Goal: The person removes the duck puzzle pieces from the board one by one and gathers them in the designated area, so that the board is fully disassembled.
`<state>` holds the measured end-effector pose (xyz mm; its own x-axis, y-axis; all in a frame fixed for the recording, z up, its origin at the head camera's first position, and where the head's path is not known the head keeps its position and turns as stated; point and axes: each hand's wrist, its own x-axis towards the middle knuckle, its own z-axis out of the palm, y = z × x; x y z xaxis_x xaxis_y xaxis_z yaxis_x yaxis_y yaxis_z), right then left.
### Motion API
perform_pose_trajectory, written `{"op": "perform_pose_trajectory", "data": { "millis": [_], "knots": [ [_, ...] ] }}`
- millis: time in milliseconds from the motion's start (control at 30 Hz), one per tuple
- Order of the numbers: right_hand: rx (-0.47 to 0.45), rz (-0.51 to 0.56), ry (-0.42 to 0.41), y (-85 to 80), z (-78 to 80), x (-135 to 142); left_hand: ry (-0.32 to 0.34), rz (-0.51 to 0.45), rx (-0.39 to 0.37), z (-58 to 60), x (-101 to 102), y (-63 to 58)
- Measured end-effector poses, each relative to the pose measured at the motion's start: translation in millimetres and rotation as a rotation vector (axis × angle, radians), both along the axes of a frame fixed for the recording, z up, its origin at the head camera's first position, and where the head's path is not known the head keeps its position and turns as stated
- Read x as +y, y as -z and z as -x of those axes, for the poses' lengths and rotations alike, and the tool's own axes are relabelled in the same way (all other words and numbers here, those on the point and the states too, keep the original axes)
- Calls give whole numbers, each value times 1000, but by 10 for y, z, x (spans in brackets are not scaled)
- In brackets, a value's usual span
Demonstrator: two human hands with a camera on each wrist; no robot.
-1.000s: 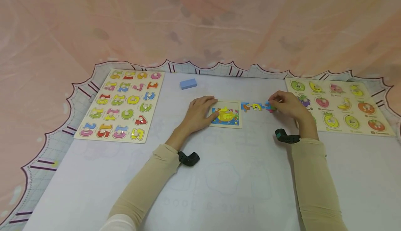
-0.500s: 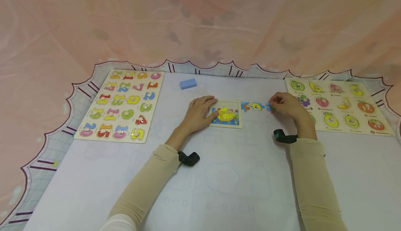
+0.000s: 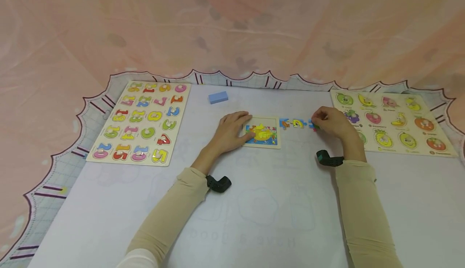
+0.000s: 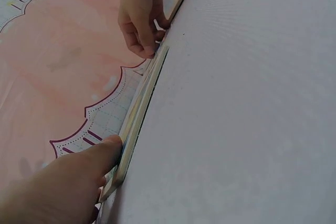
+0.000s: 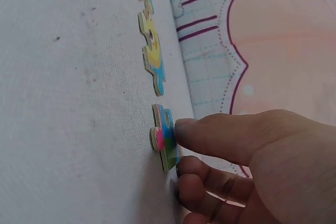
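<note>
A small wooden jigsaw board (image 3: 262, 144) with a yellow duck picture lies on the white table. My left hand (image 3: 229, 132) rests on its left side, fingers extended along the edge and thumb (image 4: 111, 148) lying over the picture. To the board's right, two loose pieces, one orange and blue (image 3: 285, 123) and one yellow with an eye (image 3: 298, 123), lie in a row. At the row's right end my right hand (image 3: 332, 123) pinches a blue, green and pink jigsaw piece (image 5: 165, 137) between thumb and curled fingers. A small gap separates it from the yellow piece in the right wrist view.
A number puzzle board (image 3: 135, 139) lies at the left and a fruit puzzle board (image 3: 407, 116) at the right, behind my right hand. A blue block (image 3: 218, 97) sits near the far edge. Pink patterned cloth (image 3: 232, 30) hangs behind the table.
My right wrist and forearm have shifted slightly left. The fingers stay at the blue, green and pink piece. My left hand and the duck board have kept their place.
</note>
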<state>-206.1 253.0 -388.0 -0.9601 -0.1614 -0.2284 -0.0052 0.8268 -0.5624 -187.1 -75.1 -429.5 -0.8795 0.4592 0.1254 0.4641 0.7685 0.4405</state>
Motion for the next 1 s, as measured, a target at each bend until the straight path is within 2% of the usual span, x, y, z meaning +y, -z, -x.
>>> {"op": "perform_pose_trajectory", "data": {
  "millis": [100,233,400,500,733,900,1000],
  "knots": [
    [21,1,13,-5,-5,-12,7,-1,-3,-4,0,-6],
    [92,21,19,-3,-5,-58,18,19,-19,-9,-19,-6],
    [174,73,-26,-14,4,-198,27,34,-25,2,-42,6],
    [185,121,-92,-16,15,-344,30,22,-21,12,-40,11],
    [131,264,-310,34,-2,-752,26,1,-30,12,-58,41],
    [92,268,-434,46,-62,-1036,28,-11,-16,21,-62,45],
    [70,224,-463,70,-84,-1158,34,-14,-10,33,-59,40]
  ]
}}
